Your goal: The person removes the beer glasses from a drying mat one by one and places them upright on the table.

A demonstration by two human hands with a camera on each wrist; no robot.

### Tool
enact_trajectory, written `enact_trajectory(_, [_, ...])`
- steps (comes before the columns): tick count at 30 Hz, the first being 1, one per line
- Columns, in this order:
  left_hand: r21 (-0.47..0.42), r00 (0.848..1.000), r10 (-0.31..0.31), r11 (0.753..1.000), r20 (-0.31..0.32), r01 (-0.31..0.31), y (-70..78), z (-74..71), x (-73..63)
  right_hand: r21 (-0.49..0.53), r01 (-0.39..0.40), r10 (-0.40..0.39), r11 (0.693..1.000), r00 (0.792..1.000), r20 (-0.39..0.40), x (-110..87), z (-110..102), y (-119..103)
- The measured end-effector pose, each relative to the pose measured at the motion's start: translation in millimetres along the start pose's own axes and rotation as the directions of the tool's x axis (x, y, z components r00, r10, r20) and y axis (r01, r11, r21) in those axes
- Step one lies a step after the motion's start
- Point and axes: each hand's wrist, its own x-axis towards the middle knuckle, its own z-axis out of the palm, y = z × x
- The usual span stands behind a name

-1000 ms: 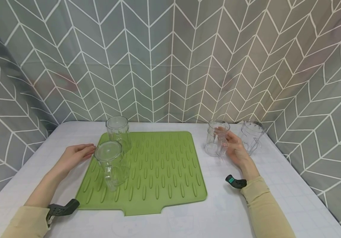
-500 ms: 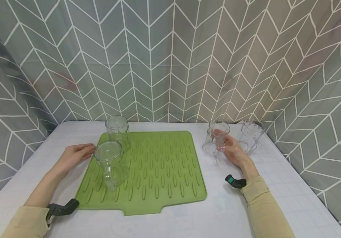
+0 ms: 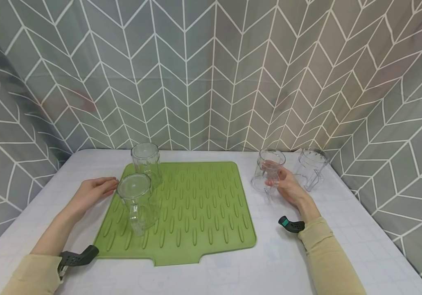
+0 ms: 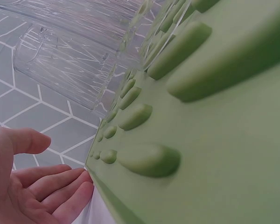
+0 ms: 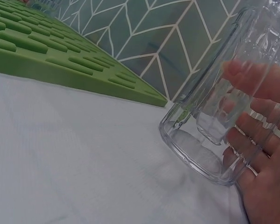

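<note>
On the table's right side, my right hand (image 3: pixel 291 186) grips a clear glass mug (image 3: pixel 260 172), thumb on the near side and fingers behind it. The right wrist view shows the mug's thick base (image 5: pixel 191 158) at or just above the white cloth; contact is hard to tell. My left hand (image 3: pixel 93 193) lies loosely at the left edge of the green ridged mat (image 3: pixel 196 205), holding nothing. Close to its fingertips, a clear glass mug (image 3: pixel 137 205) stands on the mat, handle towards me. Behind that is another clear glass mug (image 3: pixel 146 162).
A further clear glass mug (image 3: pixel 312 168) stands right of my right hand, near the table's back right corner. White cloth covers the table (image 3: pixel 269 266). A patterned grey curtain (image 3: pixel 196 82) rises along the back and sides.
The mug in my right hand has turned so its handle faces more towards me, and its base has shifted slightly left. My left hand has stayed put.
</note>
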Motion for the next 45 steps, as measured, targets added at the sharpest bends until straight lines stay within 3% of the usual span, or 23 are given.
enact_trajectory(12, [-0.01,1.0,-0.006,1.0,0.003,0.006,-1.9,1.0,3.4,-0.022,0.018,-0.019,1.0,0.999,-0.03,-3.1,-5.3,-1.0])
enact_trajectory(22, [-0.033,1.0,0.027,0.999,-0.008,-0.028,2.4,1.3,-0.3,-0.027,-0.005,0.003,1.0,0.998,-0.07,-5.9,-4.4,-2.1])
enact_trajectory(36, [-0.029,1.0,0.024,0.999,-0.008,-0.024,0.6,1.3,-1.3,-0.023,0.019,-0.02,1.0,0.999,-0.043,-5.1,-4.1,-4.5])
enact_trajectory(45, [-0.04,1.0,0.03,0.999,-0.007,-0.03,1.4,0.0,-1.2,0.051,0.089,-0.089,0.995,0.996,0.006,-4.6,-3.8,-8.2])
